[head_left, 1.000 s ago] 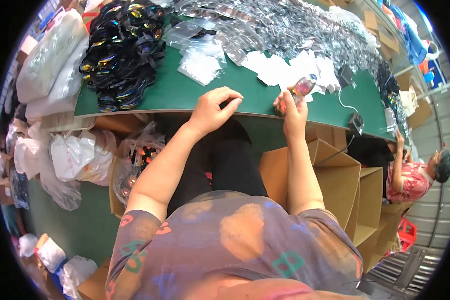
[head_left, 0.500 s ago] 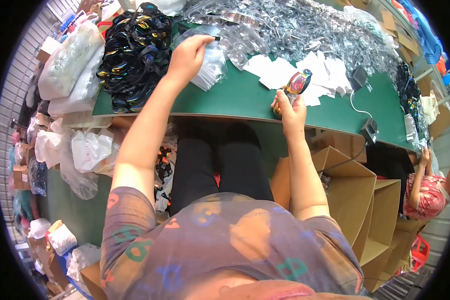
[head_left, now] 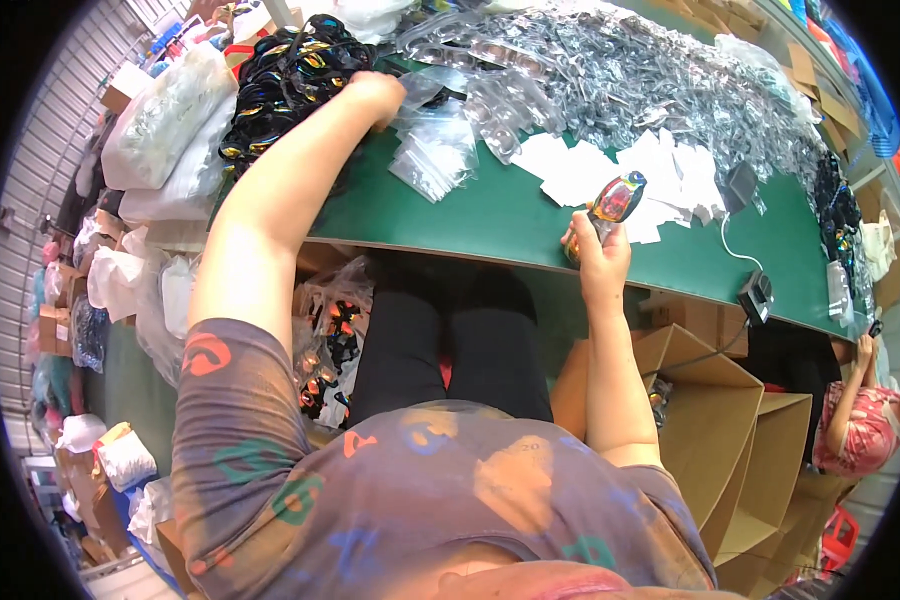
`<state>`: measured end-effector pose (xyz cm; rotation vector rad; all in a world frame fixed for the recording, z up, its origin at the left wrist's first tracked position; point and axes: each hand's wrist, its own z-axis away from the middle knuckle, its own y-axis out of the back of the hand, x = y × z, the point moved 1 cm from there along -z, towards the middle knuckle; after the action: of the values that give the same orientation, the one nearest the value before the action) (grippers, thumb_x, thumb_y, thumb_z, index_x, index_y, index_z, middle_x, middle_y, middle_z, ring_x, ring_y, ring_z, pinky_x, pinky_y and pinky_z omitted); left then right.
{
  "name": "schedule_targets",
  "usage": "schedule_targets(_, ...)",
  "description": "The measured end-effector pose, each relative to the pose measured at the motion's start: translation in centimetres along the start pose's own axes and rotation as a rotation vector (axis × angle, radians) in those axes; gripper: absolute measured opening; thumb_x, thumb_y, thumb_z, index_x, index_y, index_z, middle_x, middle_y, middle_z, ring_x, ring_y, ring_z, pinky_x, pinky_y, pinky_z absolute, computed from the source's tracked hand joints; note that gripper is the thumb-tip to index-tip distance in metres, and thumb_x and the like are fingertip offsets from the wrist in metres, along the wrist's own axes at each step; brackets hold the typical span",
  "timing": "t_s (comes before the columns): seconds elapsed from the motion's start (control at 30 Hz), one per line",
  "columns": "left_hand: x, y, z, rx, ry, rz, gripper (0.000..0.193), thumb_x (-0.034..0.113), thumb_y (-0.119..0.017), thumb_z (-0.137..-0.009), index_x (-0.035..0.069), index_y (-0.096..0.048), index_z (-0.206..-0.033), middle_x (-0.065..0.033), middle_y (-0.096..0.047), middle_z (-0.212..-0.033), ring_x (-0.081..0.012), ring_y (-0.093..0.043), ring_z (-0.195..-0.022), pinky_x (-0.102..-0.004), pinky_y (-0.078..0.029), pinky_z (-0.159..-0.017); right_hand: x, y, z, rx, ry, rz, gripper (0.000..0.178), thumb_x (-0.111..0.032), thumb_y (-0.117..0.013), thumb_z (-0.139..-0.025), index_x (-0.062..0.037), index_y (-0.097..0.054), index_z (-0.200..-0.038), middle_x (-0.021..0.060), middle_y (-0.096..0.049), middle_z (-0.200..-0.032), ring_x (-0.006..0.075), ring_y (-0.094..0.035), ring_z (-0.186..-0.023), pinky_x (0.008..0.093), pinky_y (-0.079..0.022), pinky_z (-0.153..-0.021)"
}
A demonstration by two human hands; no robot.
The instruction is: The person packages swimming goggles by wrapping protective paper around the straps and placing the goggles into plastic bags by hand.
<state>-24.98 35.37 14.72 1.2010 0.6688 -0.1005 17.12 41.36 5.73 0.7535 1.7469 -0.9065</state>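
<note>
My right hand [head_left: 603,252] grips a pair of swim goggles [head_left: 618,198] with shiny red-orange mirrored lenses, held upright over the table's front edge. Farther back on the left, my left hand [head_left: 376,98] reaches between a heap of black goggles [head_left: 292,75] with coloured lenses and a stack of clear plastic bags [head_left: 432,165]. Its fingers point away and are mostly hidden, so whether they hold anything does not show. A small black piece [head_left: 448,97] lies among clear plastic just right of that hand. White paper slips [head_left: 570,172] are spread behind the goggles in my right hand.
Clear plastic cases [head_left: 630,85] pile across the back of the green table [head_left: 355,222]. A black device [head_left: 756,292] with a white cable sits at the right edge. Open cardboard boxes [head_left: 705,400] stand below; a person in red [head_left: 855,425] works at far right.
My left hand has moved left, from above the plastic bags to the edge of the black goggles heap. My right hand still holds the goggles up. The whole view has shifted slightly.
</note>
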Motion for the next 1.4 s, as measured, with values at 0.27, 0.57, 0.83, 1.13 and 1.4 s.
schedule_targets(0.27,-2.1,1.8,3.0,0.448,0.063,0.524,0.023,0.026,-0.058,-0.092,0.008,-0.067,-0.103,-0.0191,-0.071,-0.099,-0.0395,-0.068,-0.095,-0.0483,-0.054,-0.081,-0.4,0.1,0.3,-0.030,0.027,0.033,0.027,-0.021,-0.074,-0.095,-0.0020,-0.059,-0.106,0.0023,-0.064,-0.087,0.0094,-0.061,-0.071,0.0253,-0.049,-0.064)
schedule_targets(0.57,7.7,8.0,21.2,0.108,-0.584,1.902,0.014,0.018,-0.060,-0.102,0.004,-0.063,-0.105,-0.0021,-0.067,-0.088,-0.0116,-0.065,-0.084,-0.0299,-0.053,-0.086,-2.9,1.1,1.7,-0.235,-0.065,-0.234,0.026,-0.017,-0.063,-0.098,-0.0027,-0.058,-0.120,0.0162,-0.067,-0.117,0.0175,-0.066,-0.079,0.0294,-0.051,-0.073)
schedule_targets(0.83,19.2,-2.3,28.6,-0.066,-0.408,2.331,0.017,0.018,-0.060,-0.103,0.005,-0.063,-0.115,-0.0003,-0.067,-0.100,-0.0087,-0.062,-0.094,-0.0249,-0.049,-0.087,-6.4,-4.0,12.3,-0.562,-0.565,-0.148,0.042,-0.021,-0.075,-0.090,-0.0030,-0.059,-0.124,0.0011,-0.064,-0.090,0.0103,-0.064,-0.076,0.0212,-0.044,-0.063)
schedule_targets(1.13,25.3,-7.2,37.5,0.380,-0.126,2.137,0.066,0.020,-0.071,-0.094,0.005,-0.039,-0.149,-0.0103,-0.048,-0.150,-0.0225,-0.048,-0.138,-0.0377,-0.040,-0.111,-3.5,-5.1,16.4,-0.612,-0.591,-0.206,0.038,-0.019,-0.074,-0.091,-0.0027,-0.056,-0.120,0.0062,-0.064,-0.091,0.0180,-0.065,-0.075,0.0313,-0.052,-0.071)
schedule_targets(1.4,28.4,-12.6,34.4,0.346,-0.177,1.106,0.036,0.012,-0.064,-0.088,0.005,-0.063,-0.123,-0.0151,-0.063,-0.129,-0.0336,-0.061,-0.116,-0.0455,-0.047,-0.095,0.2,-3.3,17.1,-0.409,-0.644,-0.130,0.032,-0.022,-0.071,-0.094,-0.0043,-0.058,-0.118,0.0054,-0.064,-0.089,0.0181,-0.066,-0.076,0.0319,-0.052,-0.072)
